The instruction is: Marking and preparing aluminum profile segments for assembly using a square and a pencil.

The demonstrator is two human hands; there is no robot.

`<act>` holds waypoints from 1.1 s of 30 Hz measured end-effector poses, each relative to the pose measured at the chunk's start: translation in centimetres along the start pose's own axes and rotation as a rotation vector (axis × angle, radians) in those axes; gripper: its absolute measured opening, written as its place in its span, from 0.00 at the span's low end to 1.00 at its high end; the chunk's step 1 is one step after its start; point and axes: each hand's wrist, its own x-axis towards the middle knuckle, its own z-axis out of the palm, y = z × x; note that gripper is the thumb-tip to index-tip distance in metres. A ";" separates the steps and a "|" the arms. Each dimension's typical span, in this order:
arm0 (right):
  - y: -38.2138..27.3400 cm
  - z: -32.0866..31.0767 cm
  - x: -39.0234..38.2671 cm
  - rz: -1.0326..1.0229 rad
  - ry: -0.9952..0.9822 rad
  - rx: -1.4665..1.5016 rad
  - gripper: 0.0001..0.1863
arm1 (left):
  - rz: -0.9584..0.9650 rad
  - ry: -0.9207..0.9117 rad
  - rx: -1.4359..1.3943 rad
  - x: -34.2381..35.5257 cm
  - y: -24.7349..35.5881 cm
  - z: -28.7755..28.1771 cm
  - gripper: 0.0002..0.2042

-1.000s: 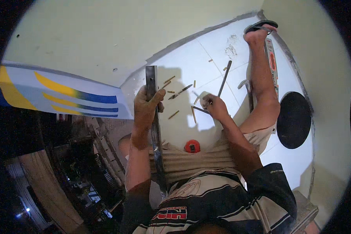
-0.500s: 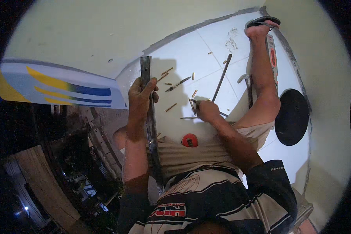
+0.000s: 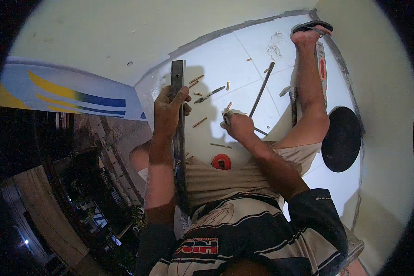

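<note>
Pale wall (image 3: 106,27) above, white tiled floor (image 3: 257,46) beyond the grip. Items, left to right:

Painted panel (image 3: 64,89), yellow and blue stripes, left of the grip.

Left hand (image 3: 169,108): clamped on the bar, thumb across its face, fingertips round the far edge.

Bar (image 3: 180,142): dark metal, long and straight; short holed end above the grip, longer part below it beside the forearm, down to the shirt. Judged stiff, fairly heavy and not fragile; smooth faces may slip in a dusty palm. Best held round both edges, nearer mid-length for balance (the present hold is towards one end).

Brass-coloured sticks (image 3: 199,122), scattered right of the grip; pen (image 3: 209,94) among them.

Tape measure (image 3: 221,161), red, below and right of the grip.

Right hand (image 3: 240,126): apart from the bar, fingers curled; whether they clasp anything, cannot tell.

Dark rod (image 3: 262,89), hammer (image 3: 294,108), spirit level (image 3: 322,69) and black disc (image 3: 342,139), successively farther right.
</note>
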 end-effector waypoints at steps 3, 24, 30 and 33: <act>0.2 1.6 -0.2 0.001 0.004 -0.065 0.21 | -0.005 -0.018 -0.036 0.0 -0.3 0.3 0.20; -3.9 -8.8 0.4 0.003 -0.162 1.263 0.10 | -0.089 -0.227 0.151 -0.3 -1.7 1.8 0.18; -4.3 -8.6 0.0 0.017 -0.196 1.321 0.11 | -0.059 -0.237 0.060 0.0 -2.0 1.9 0.19; -2.9 -7.7 -0.6 -0.024 -0.182 1.307 0.11 | -0.110 -0.254 0.132 0.4 -2.3 2.0 0.20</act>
